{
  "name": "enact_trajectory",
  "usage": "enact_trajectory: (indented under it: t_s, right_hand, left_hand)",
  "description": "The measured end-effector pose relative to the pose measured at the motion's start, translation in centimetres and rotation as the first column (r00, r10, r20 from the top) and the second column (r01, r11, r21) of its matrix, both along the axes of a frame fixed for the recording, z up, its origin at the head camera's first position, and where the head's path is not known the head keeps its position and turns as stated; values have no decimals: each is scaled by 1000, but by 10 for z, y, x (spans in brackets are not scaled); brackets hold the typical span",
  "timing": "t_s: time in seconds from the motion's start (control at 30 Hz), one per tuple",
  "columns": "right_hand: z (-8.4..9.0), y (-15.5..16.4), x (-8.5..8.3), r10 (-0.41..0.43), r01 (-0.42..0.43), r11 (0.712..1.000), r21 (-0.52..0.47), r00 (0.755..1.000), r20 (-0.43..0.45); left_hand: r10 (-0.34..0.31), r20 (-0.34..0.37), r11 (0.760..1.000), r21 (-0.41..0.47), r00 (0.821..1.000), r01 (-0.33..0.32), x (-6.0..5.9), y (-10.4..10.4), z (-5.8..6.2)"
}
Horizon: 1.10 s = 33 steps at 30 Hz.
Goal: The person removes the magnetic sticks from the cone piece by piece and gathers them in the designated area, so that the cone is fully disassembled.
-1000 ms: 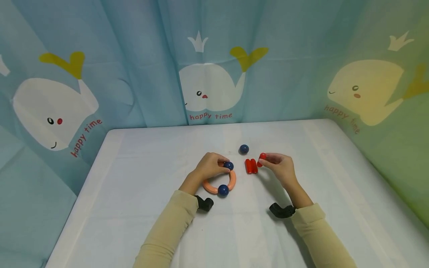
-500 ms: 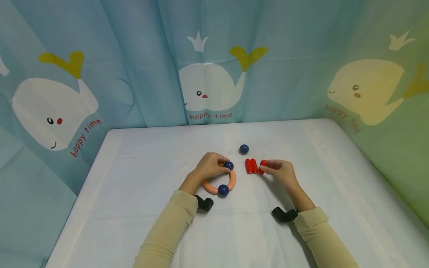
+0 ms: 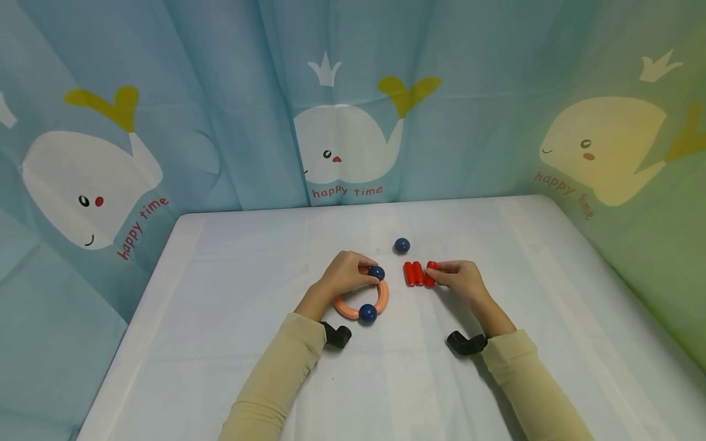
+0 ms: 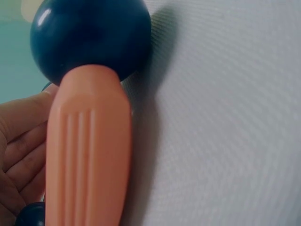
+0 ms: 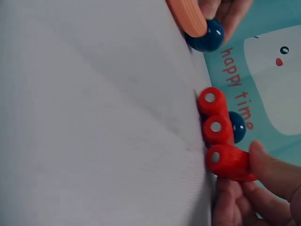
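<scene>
Left hand: the left hand (image 3: 344, 274) lies on the table (image 3: 220, 294) near its middle, fingers curled over the far end of the orange ring piece (image 3: 353, 309) and closed about the dark blue ball (image 3: 377, 272) fixed at that end.
Orange ring piece: a curved, ribbed orange arc lying flat on the table; a second blue ball (image 3: 367, 313) sits on its near part. The left wrist view shows that ball (image 4: 91, 37) at the end of a ribbed orange segment (image 4: 87, 160), with the fingers (image 4: 21, 141) beside it.
Right hand: the right hand (image 3: 460, 282) is just right of the ring, thumb and fingers pinched on a red cylinder (image 3: 431, 274) — the cylinder lies on the table.
Red cylinders: the held one (image 5: 228, 162) lies right beside two other red cylinders (image 3: 413, 273), all three side by side in a row; in the right wrist view each round end face shows a small pale hole. Whether the held one quite touches its neighbour cannot be told.
Loose blue ball: a lone blue ball (image 3: 401, 245) rests on the table just beyond the red row, toward the far edge, apart from both hands.
Sleeves: both forearms wear pale yellow sleeves (image 3: 276, 373), each with a black wrist mount (image 3: 466, 344) at the cuff.
Surroundings: the table has a white cloth; a blue-green curtain (image 3: 353, 110) printed with whales hangs behind the far edge and along both side edges.
</scene>
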State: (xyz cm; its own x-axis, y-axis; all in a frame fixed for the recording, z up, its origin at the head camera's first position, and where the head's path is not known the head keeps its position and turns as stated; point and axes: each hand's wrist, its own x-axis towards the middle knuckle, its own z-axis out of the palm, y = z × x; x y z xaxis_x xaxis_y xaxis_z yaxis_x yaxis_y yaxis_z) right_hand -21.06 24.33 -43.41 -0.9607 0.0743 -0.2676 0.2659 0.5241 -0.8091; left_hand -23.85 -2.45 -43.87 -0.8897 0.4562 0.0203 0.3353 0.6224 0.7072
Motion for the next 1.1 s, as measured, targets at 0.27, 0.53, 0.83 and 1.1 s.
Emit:
enact_trajectory:
  t_s: [0.27,0.53,0.83,1.1]
  right_hand:
    - [13,-1,-14,89,-92,995,45,993,74]
    - [17,-6,-22,54,-66,994,82,989,141]
    - [14,-8,-23,34,-46,995,93,992,119]
    - [14,-8,-20,26,-37,991,132,996,83]
  left_hand:
    - [3,2,1000,4,1000,-3,1,-1,0]
    - [1,0,1000,2,1000,-1,1,-1,-1]
    - [7,-3,999,-39,1000,-7,1,-1,2]
    - [-15,-61,1000,-18,998,14,14,-10,6]
